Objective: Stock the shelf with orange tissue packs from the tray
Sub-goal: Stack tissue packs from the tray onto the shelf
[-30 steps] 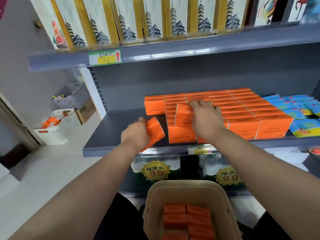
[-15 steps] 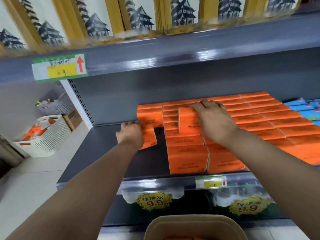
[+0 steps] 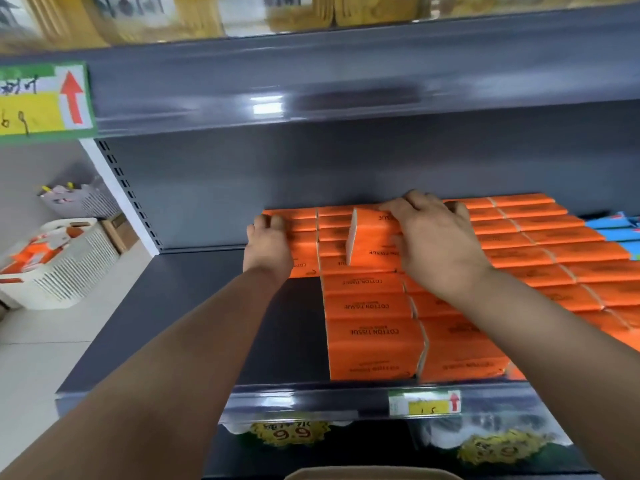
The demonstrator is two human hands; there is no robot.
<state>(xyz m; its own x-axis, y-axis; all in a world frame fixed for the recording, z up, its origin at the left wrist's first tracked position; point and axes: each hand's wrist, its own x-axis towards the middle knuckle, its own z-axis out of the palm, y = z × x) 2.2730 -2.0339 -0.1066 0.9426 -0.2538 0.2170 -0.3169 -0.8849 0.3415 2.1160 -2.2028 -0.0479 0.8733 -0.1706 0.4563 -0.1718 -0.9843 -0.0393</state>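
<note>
The grey shelf (image 3: 194, 317) is showing bare deck along its left side, from the front lip to the rear wall. The orange tissue packs (image 3: 372, 336) are filling the middle and right in tight rows that are reaching the front edge. The left hand (image 3: 268, 249) is gripping the end pack (image 3: 306, 254) of a short column at the back left, its fingers curling over the top. The right hand (image 3: 436, 244) is grasping a raised pack (image 3: 372, 237), which is standing above the rows around it with its white end facing left.

Blue packs (image 3: 620, 233) are butting against the orange rows at the far right. A white basket (image 3: 69, 268) is sitting on the floor to the left. Only the tray (image 3: 374, 474) rim is showing, at the bottom edge.

The packs are reading "COTTON TISSUE". Yellow stickers (image 3: 291, 433) under the shelf are showing "9.9", and a price label (image 3: 45, 98) above is carrying a red arrow.
</note>
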